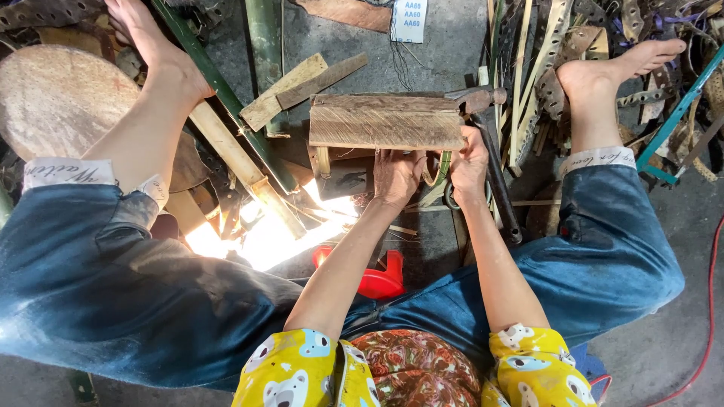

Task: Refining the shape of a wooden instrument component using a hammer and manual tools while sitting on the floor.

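I sit low with my legs spread around a worn wooden block (386, 120) on the floor. My left hand (396, 177) rests just below the block's near edge, fingers curled on a thin green bamboo strip (443, 167). My right hand (469, 162) grips the same strip close beside it, next to a dark metal bar (499, 188) that runs from a hammer-like head (479, 98) at the block's right end. What the fingers pinch underneath is partly hidden.
Green and yellow bamboo poles (241, 128) lie to the left near a round wooden stump (60, 98). Split bamboo strips (532, 68) pile at the right. A red plastic object (377, 280) sits between my legs. A teal metal frame (675, 113) stands far right.
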